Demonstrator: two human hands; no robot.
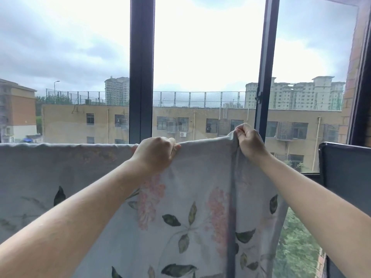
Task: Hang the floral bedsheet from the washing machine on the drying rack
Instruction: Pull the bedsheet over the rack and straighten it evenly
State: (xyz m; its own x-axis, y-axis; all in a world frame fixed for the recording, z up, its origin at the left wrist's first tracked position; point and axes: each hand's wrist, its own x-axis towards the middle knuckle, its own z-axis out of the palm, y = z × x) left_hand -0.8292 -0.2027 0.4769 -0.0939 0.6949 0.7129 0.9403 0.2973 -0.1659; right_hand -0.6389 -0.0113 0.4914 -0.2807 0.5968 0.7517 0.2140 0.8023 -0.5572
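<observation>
The floral bedsheet (192,197) is pale grey-blue with pink flowers and dark green leaves. It hangs down in front of the window, its top edge running level from the left side of the view. My left hand (155,152) pinches that top edge near the middle. My right hand (249,140) grips the sheet's upper right corner and holds it a little higher than the rest of the edge. The bar of the drying rack is hidden under the draped cloth.
Dark window frames (141,69) stand right behind the sheet; the pane on the right is swung open. A dark flat panel (345,169) stands at the right, just past my right forearm. Buildings and trees lie outside, far below.
</observation>
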